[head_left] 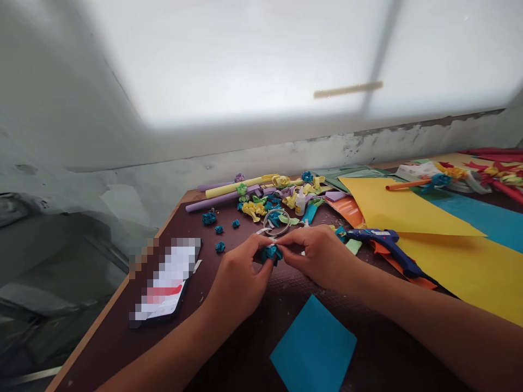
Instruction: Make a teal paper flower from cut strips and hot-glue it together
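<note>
A small blue crumpled-paper flower [271, 253] is held over the dark table. My left hand [245, 267] is closed, thumb and fingers gripping the flower from the left. From the right, my right hand [316, 253] pinches a narrow white strip [273, 241] at the flower's top. Just behind the fingertips is a thin pale ring [277, 222], which looks like a tape roll's rim. Near my right wrist lies a blue hot glue gun [386, 245]. A square of blue paper [314, 345] rests in front of my hands.
A phone [169, 280] lies at left, near the table's wooden edge [122, 291]. Small blue flowers [219, 247] sit beside it. Behind are rolled paper tubes [220, 200], yellow and purple scraps and a small white bottle [300, 202]. Yellow sheets [457, 267] cover the right side.
</note>
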### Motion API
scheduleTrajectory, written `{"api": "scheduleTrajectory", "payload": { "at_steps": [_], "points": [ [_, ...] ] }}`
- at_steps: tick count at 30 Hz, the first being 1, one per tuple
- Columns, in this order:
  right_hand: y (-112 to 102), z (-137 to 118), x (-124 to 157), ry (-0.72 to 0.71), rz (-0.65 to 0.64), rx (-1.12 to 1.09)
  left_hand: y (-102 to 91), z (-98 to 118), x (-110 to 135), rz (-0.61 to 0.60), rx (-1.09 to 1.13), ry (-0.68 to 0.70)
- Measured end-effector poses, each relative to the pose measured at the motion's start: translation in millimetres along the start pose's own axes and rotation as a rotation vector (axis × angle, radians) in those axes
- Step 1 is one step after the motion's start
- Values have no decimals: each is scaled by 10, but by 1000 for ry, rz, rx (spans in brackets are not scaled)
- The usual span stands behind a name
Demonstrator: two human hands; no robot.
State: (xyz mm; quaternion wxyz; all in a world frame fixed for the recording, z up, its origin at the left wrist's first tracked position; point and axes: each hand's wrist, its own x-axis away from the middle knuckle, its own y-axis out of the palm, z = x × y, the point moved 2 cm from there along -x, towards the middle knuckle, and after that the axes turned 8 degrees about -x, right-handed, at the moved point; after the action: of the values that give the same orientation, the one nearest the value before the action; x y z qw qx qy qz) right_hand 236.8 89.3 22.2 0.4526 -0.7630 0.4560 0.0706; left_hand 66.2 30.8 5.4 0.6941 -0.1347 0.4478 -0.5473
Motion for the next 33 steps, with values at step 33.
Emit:
{"api": "scheduleTrajectory", "payload": {
  "at_steps": [33],
  "points": [
    [-85, 68, -23, 102, -65, -106, -32, 20, 1, -34, 27, 95]
  ]
}}
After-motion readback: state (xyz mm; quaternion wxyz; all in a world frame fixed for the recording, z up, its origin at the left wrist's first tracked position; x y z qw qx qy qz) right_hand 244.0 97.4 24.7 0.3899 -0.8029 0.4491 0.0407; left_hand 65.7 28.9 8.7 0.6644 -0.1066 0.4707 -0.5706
